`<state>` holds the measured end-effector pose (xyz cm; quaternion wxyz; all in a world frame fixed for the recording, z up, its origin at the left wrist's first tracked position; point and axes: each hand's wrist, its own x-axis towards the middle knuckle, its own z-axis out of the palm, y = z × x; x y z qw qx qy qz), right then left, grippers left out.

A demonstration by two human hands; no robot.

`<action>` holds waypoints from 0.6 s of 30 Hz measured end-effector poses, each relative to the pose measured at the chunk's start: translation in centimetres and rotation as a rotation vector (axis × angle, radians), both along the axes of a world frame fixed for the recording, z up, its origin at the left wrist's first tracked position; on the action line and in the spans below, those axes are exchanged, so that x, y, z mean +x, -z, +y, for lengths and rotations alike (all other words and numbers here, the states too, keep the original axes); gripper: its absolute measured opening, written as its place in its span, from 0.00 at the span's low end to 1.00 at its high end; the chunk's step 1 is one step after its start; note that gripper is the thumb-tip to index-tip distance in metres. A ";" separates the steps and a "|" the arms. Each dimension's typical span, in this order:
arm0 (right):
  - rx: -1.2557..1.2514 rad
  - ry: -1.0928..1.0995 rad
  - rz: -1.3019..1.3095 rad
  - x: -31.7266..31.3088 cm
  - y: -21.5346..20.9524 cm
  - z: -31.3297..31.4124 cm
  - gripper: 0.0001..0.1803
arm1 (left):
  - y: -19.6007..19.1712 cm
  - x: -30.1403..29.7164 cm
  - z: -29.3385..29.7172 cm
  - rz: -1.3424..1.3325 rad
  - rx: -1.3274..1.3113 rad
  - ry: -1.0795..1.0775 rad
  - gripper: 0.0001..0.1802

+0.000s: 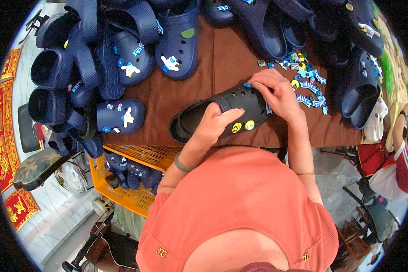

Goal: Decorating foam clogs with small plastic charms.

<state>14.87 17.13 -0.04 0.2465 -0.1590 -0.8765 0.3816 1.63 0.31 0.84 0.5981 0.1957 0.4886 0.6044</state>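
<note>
A black clog (235,99) lies slanted at the near edge of the brown-covered table, its toe toward the right. My left hand (215,120) grips it around the middle, thumb on top and fingers inside the opening. Two yellow charms (249,125) sit in holes on its near side. At the far side of the toe, my right hand (279,95) has its thumb and fingers pinched together over a small blue charm (247,85), mostly hidden. Beyond that hand, loose charms lie in a cluster, among them blue lettered ribbon charms (309,86) and a grey square one (261,63).
Navy clogs (177,41) decorated with charms crowd the table's left and far sides, with more (360,90) at the right. Below the table's left edge stands an orange basket (122,192) holding navy clogs. Another person's arm (398,127) and a white clog (375,120) are at the far right.
</note>
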 end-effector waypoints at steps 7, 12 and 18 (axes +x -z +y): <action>0.505 0.042 -0.140 0.5 -2.8 -2.7 0.12 | 0.1 -0.1 -0.3 -0.008 -0.026 0.003 0.14; 0.427 0.181 -0.071 0.1 -0.5 -3.6 0.12 | 0.0 0.0 -0.1 0.008 -0.023 0.004 0.14; 0.391 0.302 -0.042 1.1 -0.3 -2.9 0.08 | -0.7 0.0 0.0 -0.007 -0.004 0.017 0.15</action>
